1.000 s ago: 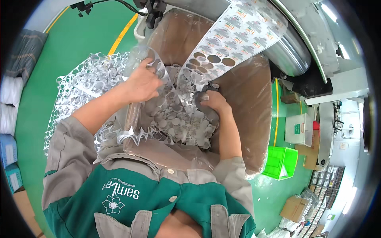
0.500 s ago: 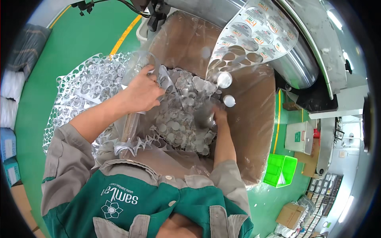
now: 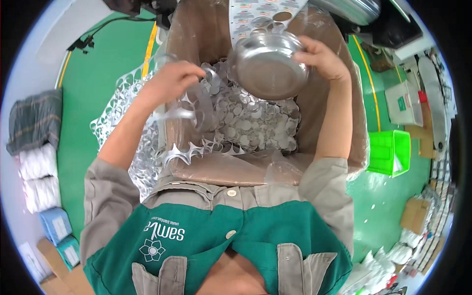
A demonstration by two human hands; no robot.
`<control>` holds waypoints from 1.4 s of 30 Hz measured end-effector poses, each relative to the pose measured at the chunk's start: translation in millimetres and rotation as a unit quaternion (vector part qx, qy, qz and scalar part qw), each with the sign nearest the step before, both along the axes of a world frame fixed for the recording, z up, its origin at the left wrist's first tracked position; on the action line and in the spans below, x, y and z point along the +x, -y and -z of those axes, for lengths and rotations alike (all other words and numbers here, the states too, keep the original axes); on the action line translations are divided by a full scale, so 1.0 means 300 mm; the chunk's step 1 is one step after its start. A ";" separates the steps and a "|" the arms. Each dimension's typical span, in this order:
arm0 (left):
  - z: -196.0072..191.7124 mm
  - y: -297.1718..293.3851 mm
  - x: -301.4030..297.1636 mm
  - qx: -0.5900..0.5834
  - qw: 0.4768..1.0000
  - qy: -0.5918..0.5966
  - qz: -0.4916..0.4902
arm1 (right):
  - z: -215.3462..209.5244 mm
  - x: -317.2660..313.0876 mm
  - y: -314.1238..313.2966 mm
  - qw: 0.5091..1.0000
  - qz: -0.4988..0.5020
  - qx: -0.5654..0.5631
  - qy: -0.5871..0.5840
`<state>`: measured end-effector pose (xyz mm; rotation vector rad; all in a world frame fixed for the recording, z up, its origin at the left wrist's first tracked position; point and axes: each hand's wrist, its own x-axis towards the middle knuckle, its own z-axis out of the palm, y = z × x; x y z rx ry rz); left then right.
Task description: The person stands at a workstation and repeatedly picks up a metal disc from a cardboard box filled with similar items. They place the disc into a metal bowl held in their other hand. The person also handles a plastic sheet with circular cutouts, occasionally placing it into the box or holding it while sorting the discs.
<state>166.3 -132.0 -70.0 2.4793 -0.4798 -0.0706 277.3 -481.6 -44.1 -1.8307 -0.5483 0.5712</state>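
Observation:
My right hand (image 3: 325, 61) grips the rim of a shiny round steel bowl (image 3: 273, 69), tilted above the box with its underside toward me. My left hand (image 3: 172, 81) is over the box's left edge, fingers curled on a blurred, punched-out foil scrap web (image 3: 184, 114). More of this perforated silver web heaps outside the box on the left. Below both hands, many loose round foil lids (image 3: 255, 123) lie in the plastic-lined cardboard box (image 3: 334, 113). A printed foil sheet (image 3: 243, 19) with round holes hangs down behind the bowl.
A metal roller (image 3: 351, 10) and dark machine parts stand at the far right. A bright green crate (image 3: 389, 152) sits on the green floor right of the box. White bags (image 3: 39, 167) and a folded dark cloth (image 3: 34, 120) lie at the left.
My right hand has lifted the bowl up and away from the lids, toward the hanging foil sheet. The left hand stays near the box's left edge, its fingers more closed. My view has shifted.

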 end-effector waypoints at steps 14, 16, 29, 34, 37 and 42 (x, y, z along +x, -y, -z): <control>-0.543 -0.780 -0.627 0.074 0.857 0.204 -0.467 | 0.775 0.094 0.026 0.846 -0.029 -0.524 0.099; -0.516 -0.749 -0.603 0.188 0.856 0.205 -0.435 | 0.767 0.088 0.072 0.818 -0.088 -0.556 0.120; 0.096 0.036 -0.076 0.402 0.906 0.067 0.114 | 0.868 0.020 -0.081 0.940 0.097 0.088 -0.316; 0.086 0.034 -0.073 0.342 0.932 0.032 0.113 | 0.738 0.012 -0.165 0.900 0.050 -0.406 0.152; 0.131 0.010 -0.084 0.282 0.945 0.118 0.114 | 0.518 0.038 -0.157 0.963 0.013 -0.266 0.043; 0.123 0.014 -0.094 0.216 0.966 0.104 0.098 | 0.200 0.046 -0.065 0.881 -0.085 0.442 -0.147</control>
